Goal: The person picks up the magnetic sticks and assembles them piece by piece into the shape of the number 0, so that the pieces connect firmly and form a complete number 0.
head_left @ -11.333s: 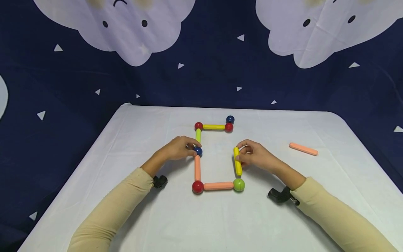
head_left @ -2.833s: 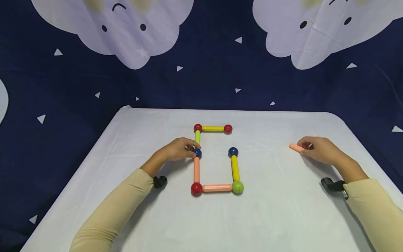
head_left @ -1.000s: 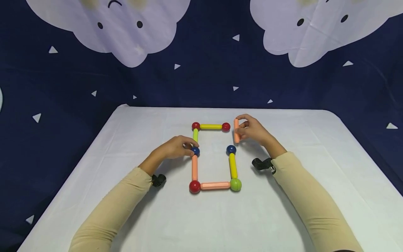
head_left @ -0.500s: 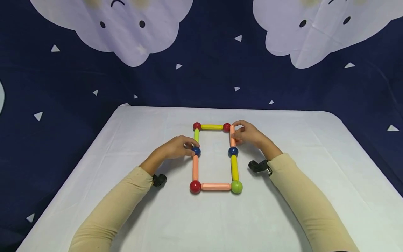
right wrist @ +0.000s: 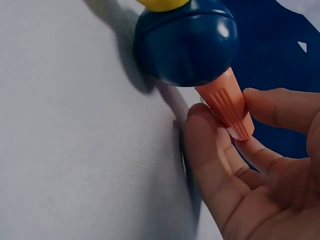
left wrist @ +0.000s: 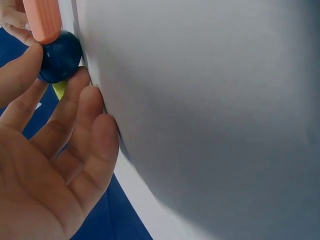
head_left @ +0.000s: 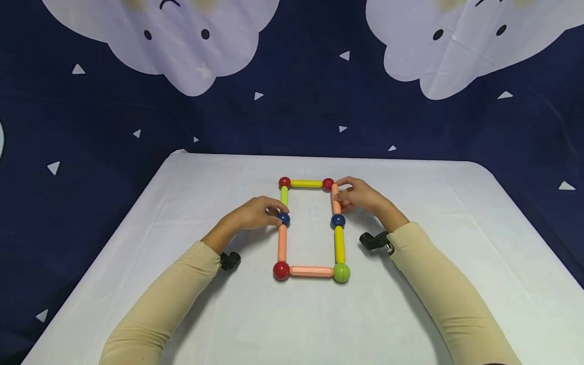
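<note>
A rectangle of magnetic rods and balls lies on the white table. My left hand [head_left: 256, 214] pinches the blue ball [left wrist: 61, 56] midway along its left side, between a salmon rod [head_left: 282, 243] and a lime rod [head_left: 284, 195]. At the far right side, my right hand [head_left: 362, 196] grips another salmon rod [right wrist: 225, 102] between thumb and fingers. That rod's near end meets the right blue ball [head_left: 337, 221]; its far end is beside the red ball [head_left: 328, 184], contact unclear. Below are a yellow rod [head_left: 339, 245] and a green ball [head_left: 341, 272].
A yellow rod [head_left: 306, 184] runs along the far side to a red ball [head_left: 285, 182]. The near side has a salmon rod [head_left: 312, 271] and a larger red ball [head_left: 281, 270]. A dark blue cloth [head_left: 310, 121] hangs behind the white table [head_left: 219, 172].
The yellow rod and a blue ball have joined the right side. My right hand has brought the salmon rod from the table's right to the far-right gap. My left hand stays on its ball.
</note>
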`<action>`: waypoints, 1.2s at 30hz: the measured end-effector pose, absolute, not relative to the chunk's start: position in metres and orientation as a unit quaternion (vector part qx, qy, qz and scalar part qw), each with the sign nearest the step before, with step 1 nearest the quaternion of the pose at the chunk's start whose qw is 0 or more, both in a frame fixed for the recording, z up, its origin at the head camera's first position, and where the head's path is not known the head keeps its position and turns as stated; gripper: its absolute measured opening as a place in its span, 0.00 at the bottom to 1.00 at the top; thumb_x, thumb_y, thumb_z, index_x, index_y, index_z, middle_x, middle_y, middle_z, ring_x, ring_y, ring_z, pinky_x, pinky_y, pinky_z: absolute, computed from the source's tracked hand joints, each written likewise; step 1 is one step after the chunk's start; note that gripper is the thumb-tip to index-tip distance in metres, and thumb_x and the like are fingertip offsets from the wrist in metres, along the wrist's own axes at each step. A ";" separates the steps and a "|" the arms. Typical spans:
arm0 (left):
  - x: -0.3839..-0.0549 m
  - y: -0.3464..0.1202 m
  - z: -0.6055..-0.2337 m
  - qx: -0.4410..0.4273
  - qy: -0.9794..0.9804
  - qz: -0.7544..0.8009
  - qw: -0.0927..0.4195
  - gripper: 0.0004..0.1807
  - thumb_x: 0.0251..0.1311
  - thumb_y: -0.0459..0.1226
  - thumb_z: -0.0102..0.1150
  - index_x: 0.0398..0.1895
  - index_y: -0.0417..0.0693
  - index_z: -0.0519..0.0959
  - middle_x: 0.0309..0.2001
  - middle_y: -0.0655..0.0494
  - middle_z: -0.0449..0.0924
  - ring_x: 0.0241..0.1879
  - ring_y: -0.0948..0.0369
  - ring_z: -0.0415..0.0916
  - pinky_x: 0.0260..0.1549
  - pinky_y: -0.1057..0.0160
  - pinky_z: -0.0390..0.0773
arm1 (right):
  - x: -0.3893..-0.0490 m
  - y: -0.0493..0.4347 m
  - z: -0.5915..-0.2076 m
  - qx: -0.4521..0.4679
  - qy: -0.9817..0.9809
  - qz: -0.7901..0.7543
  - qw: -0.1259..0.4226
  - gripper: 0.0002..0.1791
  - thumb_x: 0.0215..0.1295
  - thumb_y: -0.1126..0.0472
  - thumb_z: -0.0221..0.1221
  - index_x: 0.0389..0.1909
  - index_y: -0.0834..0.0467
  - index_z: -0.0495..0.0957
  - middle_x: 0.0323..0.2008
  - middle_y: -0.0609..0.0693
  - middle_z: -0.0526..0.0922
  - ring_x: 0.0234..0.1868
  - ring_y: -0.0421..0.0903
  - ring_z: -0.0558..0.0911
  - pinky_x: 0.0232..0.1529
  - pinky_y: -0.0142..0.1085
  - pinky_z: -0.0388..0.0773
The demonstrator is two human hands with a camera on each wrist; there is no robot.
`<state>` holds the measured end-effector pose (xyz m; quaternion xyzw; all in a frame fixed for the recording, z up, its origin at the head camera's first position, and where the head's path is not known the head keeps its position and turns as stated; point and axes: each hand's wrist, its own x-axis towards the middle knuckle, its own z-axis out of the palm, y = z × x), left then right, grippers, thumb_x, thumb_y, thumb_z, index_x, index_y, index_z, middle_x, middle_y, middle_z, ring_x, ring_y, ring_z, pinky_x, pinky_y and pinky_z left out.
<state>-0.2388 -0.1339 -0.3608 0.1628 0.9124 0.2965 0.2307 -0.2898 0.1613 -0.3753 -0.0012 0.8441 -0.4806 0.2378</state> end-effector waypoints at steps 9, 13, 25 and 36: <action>-0.240 -0.134 -0.361 0.166 0.912 0.295 0.231 0.20 0.64 0.38 0.64 0.59 0.55 0.80 0.54 0.48 0.82 0.50 0.55 0.76 0.43 0.63 0.76 | -0.289 0.156 -0.378 0.005 0.855 -0.460 0.240 0.31 0.70 0.60 0.58 0.72 0.58 0.60 0.55 0.61 0.74 0.40 0.43 0.80 0.42 0.32 0.82; -0.240 -0.134 -0.360 0.171 0.915 0.286 0.226 0.19 0.64 0.38 0.64 0.59 0.55 0.80 0.52 0.49 0.82 0.46 0.56 0.75 0.40 0.64 0.76 | -0.290 0.152 -0.378 0.007 0.862 -0.449 0.236 0.33 0.69 0.60 0.58 0.72 0.59 0.59 0.55 0.62 0.74 0.40 0.43 0.80 0.40 0.30 0.82; -0.247 -0.126 -0.362 0.204 0.921 0.266 0.196 0.19 0.63 0.38 0.64 0.58 0.52 0.81 0.50 0.48 0.83 0.45 0.56 0.76 0.40 0.65 0.75 | -0.293 0.145 -0.380 0.035 0.870 -0.450 0.196 0.27 0.69 0.61 0.57 0.67 0.60 0.63 0.50 0.59 0.72 0.37 0.44 0.79 0.34 0.28 0.80; -0.261 -0.113 -0.361 0.196 0.925 0.264 0.190 0.19 0.63 0.39 0.63 0.58 0.52 0.80 0.52 0.48 0.83 0.47 0.56 0.76 0.46 0.61 0.76 | -0.305 0.148 -0.378 0.049 0.880 -0.442 0.168 0.26 0.68 0.62 0.57 0.65 0.62 0.65 0.47 0.58 0.72 0.35 0.43 0.76 0.31 0.26 0.78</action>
